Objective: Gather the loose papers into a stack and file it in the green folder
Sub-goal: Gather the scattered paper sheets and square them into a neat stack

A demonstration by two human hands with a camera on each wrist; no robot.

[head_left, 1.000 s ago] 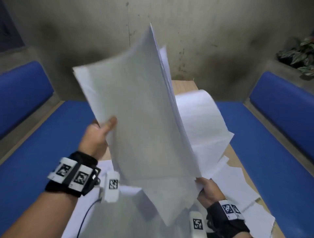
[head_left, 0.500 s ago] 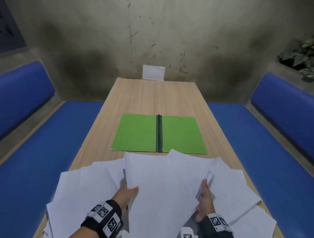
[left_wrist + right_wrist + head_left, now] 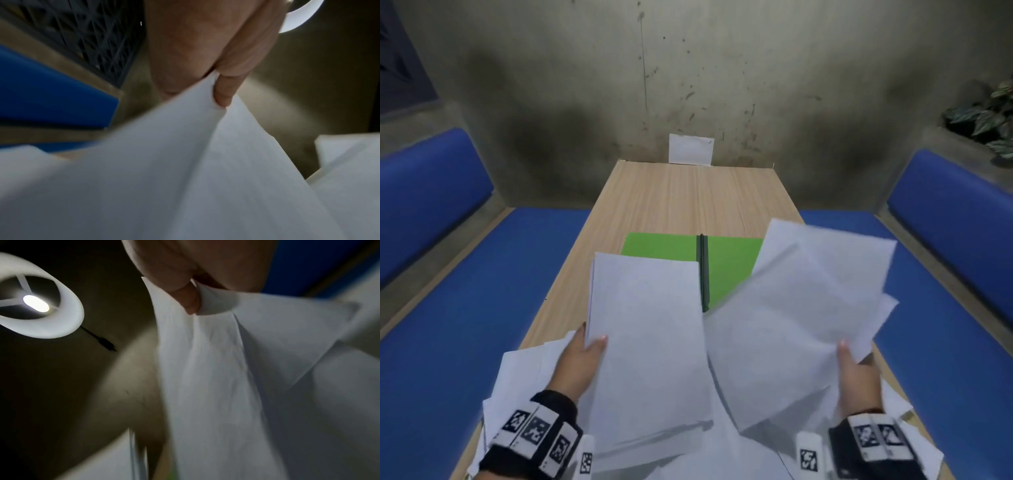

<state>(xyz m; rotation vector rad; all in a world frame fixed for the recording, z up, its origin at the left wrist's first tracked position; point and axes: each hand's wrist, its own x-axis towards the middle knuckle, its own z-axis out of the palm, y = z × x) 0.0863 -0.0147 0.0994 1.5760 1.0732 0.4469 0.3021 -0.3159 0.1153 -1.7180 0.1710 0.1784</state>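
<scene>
**Two bundles of paper held over the table**

The left hand [image 3: 580, 363] is pinching a squared stack of white sheets [image 3: 647, 349] at its left edge, thumb lying on top and fingers curled beneath; the left wrist view is showing a fingertip pressing into the paper's edge. The right hand [image 3: 858, 377] is clamping a looser, fanned bundle of sheets [image 3: 808, 308] at its right edge, thumb on top, with the bundle tilting toward 1 o'clock and blurring. Both bundles are hanging above the loose papers [image 3: 524, 380] that are lying spread over the near end of the wooden table [image 3: 688, 202]. The green folder [image 3: 661, 248] is lying open and flat at 12 o'clock from the hands, its dark spine [image 3: 703, 270] running down the middle, and both bundles are partly covering it. A white card [image 3: 690, 149] is standing against the wall at the table's far end. Blue benches [image 3: 482, 308] are flanking the table at 9 and 3 o'clock, and a leafy plant [image 3: 986, 116] is sitting at 2 o'clock.
</scene>
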